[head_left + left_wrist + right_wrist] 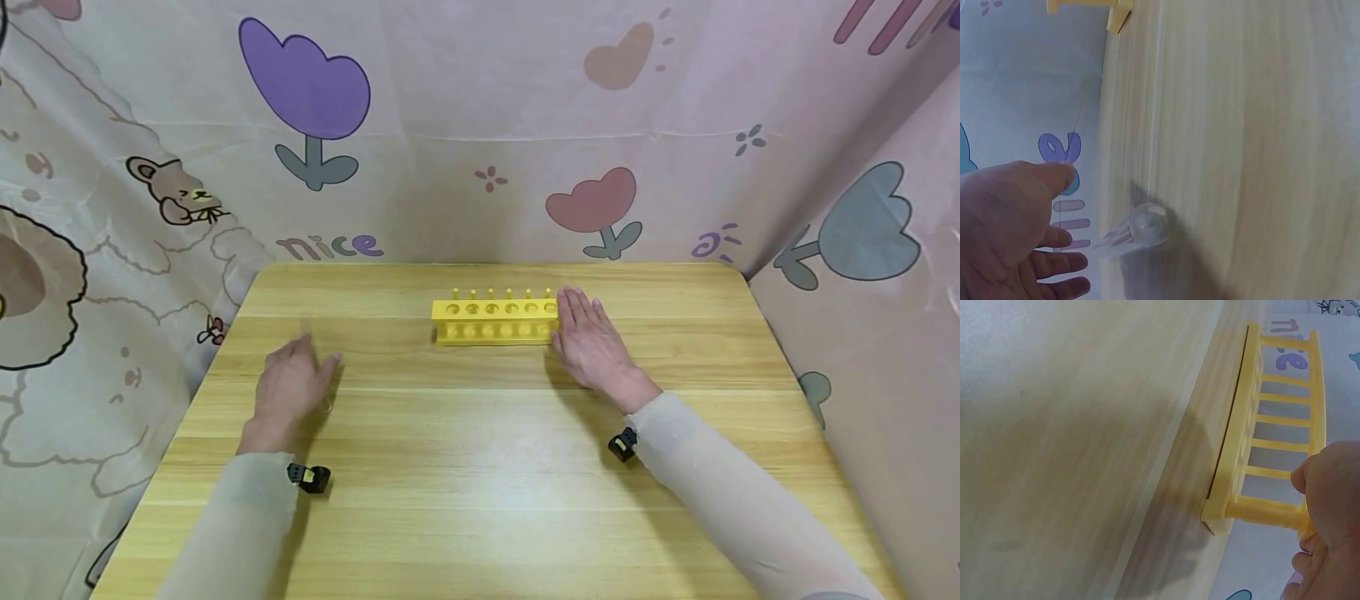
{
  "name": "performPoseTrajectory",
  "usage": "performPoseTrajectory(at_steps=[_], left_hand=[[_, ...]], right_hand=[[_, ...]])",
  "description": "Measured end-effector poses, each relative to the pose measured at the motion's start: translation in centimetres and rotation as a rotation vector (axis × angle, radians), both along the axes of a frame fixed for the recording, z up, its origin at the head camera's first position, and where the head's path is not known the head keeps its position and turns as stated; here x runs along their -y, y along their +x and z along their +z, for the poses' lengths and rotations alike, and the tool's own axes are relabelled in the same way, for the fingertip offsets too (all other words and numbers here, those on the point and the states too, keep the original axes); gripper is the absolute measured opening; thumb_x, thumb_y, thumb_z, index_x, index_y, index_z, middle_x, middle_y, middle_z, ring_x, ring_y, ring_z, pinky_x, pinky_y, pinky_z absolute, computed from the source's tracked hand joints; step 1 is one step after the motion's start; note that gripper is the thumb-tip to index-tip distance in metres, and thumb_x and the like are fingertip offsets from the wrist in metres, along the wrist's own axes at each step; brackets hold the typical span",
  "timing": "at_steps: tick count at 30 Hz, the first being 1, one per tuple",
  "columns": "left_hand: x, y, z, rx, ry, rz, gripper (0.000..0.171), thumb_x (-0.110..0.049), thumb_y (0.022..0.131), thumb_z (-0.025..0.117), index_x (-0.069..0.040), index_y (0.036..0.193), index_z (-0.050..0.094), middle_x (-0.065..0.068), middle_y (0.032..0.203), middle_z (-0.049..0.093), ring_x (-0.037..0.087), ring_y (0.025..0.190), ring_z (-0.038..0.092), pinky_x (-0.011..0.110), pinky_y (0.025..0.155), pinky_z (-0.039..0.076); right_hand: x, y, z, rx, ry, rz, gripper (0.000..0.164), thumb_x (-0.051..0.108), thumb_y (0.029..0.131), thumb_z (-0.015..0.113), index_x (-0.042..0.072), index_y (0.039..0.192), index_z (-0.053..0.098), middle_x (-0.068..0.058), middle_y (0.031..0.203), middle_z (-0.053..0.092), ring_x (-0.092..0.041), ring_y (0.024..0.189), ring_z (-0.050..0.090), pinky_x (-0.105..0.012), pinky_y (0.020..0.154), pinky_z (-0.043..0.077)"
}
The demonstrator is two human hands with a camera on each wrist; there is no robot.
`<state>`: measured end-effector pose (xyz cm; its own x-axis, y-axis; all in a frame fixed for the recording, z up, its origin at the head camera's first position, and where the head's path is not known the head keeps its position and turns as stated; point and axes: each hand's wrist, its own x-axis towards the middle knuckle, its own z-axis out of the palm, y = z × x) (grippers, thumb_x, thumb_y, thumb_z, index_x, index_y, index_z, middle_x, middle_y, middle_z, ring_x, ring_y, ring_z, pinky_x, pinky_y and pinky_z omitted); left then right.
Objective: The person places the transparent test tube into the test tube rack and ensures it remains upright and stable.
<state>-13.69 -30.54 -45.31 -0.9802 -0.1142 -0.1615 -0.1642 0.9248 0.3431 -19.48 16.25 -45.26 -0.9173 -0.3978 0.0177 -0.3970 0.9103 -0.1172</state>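
Yellow rack: the yellow rack stands on the table near its far edge, long side across; its 6 holes show no tube seated in them, and its 6 pegs rise along the back.
Right hand: the right hand lies at the rack's right end, fingers straight along it and thumb at the near corner; this looks like a bracing touch, with no full wrap around the rack.
Bracing: a light, even press serves best here, since a hard push on 1 end alone could slide or turn so slim a frame; fingertips are better kept off the rightmost hole.
Left hand: the left hand is well apart from the rack, on the table's left side, thumb spread from loosely extended fingers and no firm grasp visible.
Clear tube: the clear tube shows just beside the left fingertips, rounded end toward the wrist camera (the far end fades into a blur); whether it touches the fingers or the table, I cannot tell.
Tube handling: a pinch of thumb and 2 fingers around the middle should control it better than a hold at the slick, rounded end.
Risk: a round tube could roll if nudged, and being see-through it is easy to misjudge, so a slow closing of the fingers would suit.
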Motion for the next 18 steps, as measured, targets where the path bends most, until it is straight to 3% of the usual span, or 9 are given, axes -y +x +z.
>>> performPoseTrajectory(at_steps=[9,14,18], left_hand=[[1.2,-0.8,0.2,0.06,-0.027,0.112,0.084,-0.056,0.108,0.043,0.013,0.155,0.033,0.041,0.139,0.049,0.059,0.122,0.044,0.07,0.091,0.047],[1.6,-1.1,0.0,0.064,-0.059,0.14,0.071,-0.051,0.107,0.048,0.015,0.134,0.052,0.038,0.118,0.057,0.056,0.109,0.05,0.065,0.082,0.048],[1.8,-1.3,0.0,0.09,-0.069,0.149,0.069,-0.053,0.106,0.048,0.014,0.119,0.056,0.035,0.11,0.058,0.056,0.105,0.052,0.065,0.08,0.048]], right_hand=[[-0.1,0.0,0.0,-0.002,-0.002,-0.004,0.071,0.031,0.113,0.039,-0.008,0.165,0.009,-0.027,0.174,0.011,-0.042,0.162,0.012,-0.056,0.131,0.009],[-0.1,0.0,-0.1,0.002,0.0,-0.006,0.072,0.032,0.113,0.039,-0.007,0.165,0.007,-0.027,0.174,0.01,-0.042,0.163,0.011,-0.055,0.131,0.008],[-0.1,0.0,-0.1,0.009,0.003,-0.008,0.072,0.032,0.114,0.038,-0.006,0.165,0.006,-0.027,0.174,0.009,-0.041,0.163,0.01,-0.055,0.131,0.008]])
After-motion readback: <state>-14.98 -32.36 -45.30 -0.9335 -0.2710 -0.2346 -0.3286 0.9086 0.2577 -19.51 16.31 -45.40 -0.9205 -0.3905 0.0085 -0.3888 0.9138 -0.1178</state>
